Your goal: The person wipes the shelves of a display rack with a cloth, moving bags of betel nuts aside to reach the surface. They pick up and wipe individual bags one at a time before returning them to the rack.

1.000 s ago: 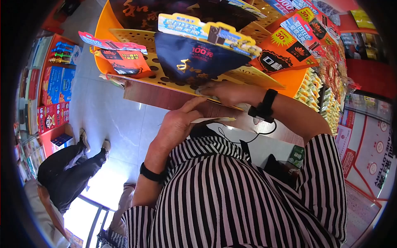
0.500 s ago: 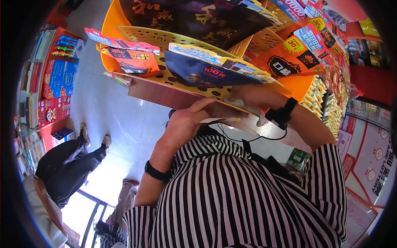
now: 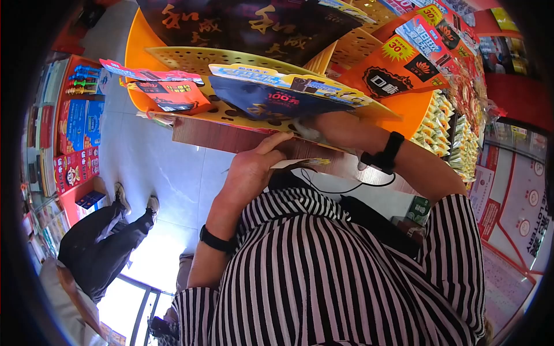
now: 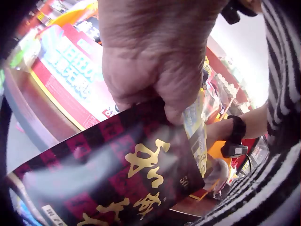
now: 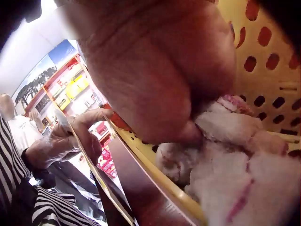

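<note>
My left hand (image 3: pixel 249 170) holds a flat dark packet with gold characters (image 4: pixel 117 165) between thumb and fingers. In the head view only that packet's pale edge shows, while my index finger points at the front rim of the yellow perforated bin (image 3: pixel 134 57). Inside the bin's front edge, my right hand (image 3: pixel 334 128) grips a white cloth with a pink stripe (image 5: pixel 235 174). The cloth is bunched under my fingers and lies against the bin floor. Just beyond that hand, a dark blue bag (image 3: pixel 259 98) leans back in the bin.
An orange packet (image 3: pixel 173 97) stands at the bin's left, and larger orange bags (image 3: pixel 386 81) at its right. Large black bags (image 3: pixel 231 29) fill the back tier. Small wrapped packs (image 3: pixel 433 127) hang at right. Another person's legs (image 3: pixel 104 228) are at lower left, near a stocked shelf (image 3: pixel 75 127).
My right hand, with the cloth, has shifted right along the bin's front and then partly back left. The blue bag now leans further back. The left hand keeps holding its packet.
</note>
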`<act>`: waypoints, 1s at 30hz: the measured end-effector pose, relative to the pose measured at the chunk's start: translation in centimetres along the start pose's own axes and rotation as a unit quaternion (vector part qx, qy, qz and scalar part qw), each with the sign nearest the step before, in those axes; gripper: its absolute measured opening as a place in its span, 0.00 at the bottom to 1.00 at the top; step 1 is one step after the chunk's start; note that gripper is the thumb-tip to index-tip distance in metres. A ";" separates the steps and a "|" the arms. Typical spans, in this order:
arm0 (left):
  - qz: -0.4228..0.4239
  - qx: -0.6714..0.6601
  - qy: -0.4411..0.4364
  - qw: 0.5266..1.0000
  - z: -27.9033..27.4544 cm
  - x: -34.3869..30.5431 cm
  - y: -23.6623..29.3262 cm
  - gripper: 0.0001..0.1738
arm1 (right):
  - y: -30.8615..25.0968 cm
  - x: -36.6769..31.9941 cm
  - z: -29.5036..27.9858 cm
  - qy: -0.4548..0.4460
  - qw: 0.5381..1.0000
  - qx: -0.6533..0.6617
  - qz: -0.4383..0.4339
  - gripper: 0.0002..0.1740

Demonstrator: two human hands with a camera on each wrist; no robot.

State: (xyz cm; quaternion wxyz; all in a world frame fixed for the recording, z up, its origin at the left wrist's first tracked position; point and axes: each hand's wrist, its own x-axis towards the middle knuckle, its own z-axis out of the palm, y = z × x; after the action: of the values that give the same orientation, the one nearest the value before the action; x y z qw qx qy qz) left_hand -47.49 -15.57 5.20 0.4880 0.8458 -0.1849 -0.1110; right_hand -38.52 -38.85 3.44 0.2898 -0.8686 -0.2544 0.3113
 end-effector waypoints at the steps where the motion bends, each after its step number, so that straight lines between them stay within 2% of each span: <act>1: -0.003 0.003 -0.001 1.000 -0.1 0.1 0.0 0.05 | 1.4 -0.3 0.0 -0.021 0.997 -0.075 -0.004 0.19; 2: -0.002 0.003 0.000 1.000 -0.1 0.2 0.0 0.05 | 2.0 -0.7 -0.2 -0.043 0.988 -0.150 -0.008 0.18; 3: -0.003 0.001 0.001 1.000 0.0 0.1 -0.1 0.06 | 2.7 -1.3 -0.6 -0.043 0.987 -0.152 -0.008 0.18; 5: -0.003 -0.004 0.001 1.000 0.2 0.1 -0.3 0.06 | 2.9 -2.6 -1.4 -0.124 0.961 -0.242 0.055 0.17; 9: -0.007 -0.009 -0.004 1.000 0.1 0.1 -0.3 0.07 | 1.6 -2.9 -2.0 -0.146 0.948 -0.259 0.114 0.18; 11: -0.008 -0.009 -0.007 1.000 0.2 0.0 -0.4 0.08 | 1.9 -2.2 -1.2 -0.025 0.961 -0.276 0.021 0.17; 12: -0.002 -0.004 0.000 1.000 0.3 -0.1 -0.6 0.08 | 2.0 -1.7 -0.7 -0.025 0.961 -0.275 0.021 0.17; 14: 0.007 0.001 0.001 1.000 0.4 -0.1 -0.5 0.08 | 2.2 -0.7 0.0 0.097 0.973 -0.204 -0.047 0.18; 15: 0.004 0.001 -0.002 1.000 0.4 -0.1 -0.4 0.08 | 2.2 -0.4 0.2 0.100 0.973 -0.203 -0.044 0.18; 17: 0.000 0.001 -0.005 1.000 0.3 0.0 -0.3 0.08 | 2.1 0.0 0.5 0.056 0.982 -0.165 0.071 0.20; 20: -0.010 -0.014 -0.004 1.000 0.4 -0.1 -0.1 0.08 | 1.9 -1.1 0.4 0.027 0.968 -0.234 0.087 0.21; 24: 0.016 0.020 0.021 0.999 0.5 -0.1 -0.2 0.04 | 5.0 -3.3 0.8 0.040 0.967 -0.229 0.103 0.23; 26: 0.016 0.024 0.020 0.999 0.5 -0.1 0.0 0.04 | 4.7 -4.4 0.5 0.008 0.933 -0.337 0.124 0.24; 27: -0.001 0.011 0.009 1.000 0.5 0.0 0.1 0.06 | 4.5 -4.4 0.6 0.009 0.933 -0.338 0.126 0.24; 29: -0.018 0.001 -0.001 1.000 0.3 0.1 0.1 0.08 | 2.4 -3.8 -0.2 -0.113 0.879 -0.444 0.134 0.20; 30: -0.012 0.008 -0.005 1.000 0.3 0.1 0.1 0.08 | 1.6 -3.8 -1.3 -0.111 0.879 -0.445 0.131 0.20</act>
State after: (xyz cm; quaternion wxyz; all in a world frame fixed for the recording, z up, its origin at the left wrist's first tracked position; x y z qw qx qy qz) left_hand -47.57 -15.86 5.10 0.4788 0.8513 -0.1780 -0.1198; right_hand -39.80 -42.82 4.72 -0.2010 -0.8911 -0.2806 0.2947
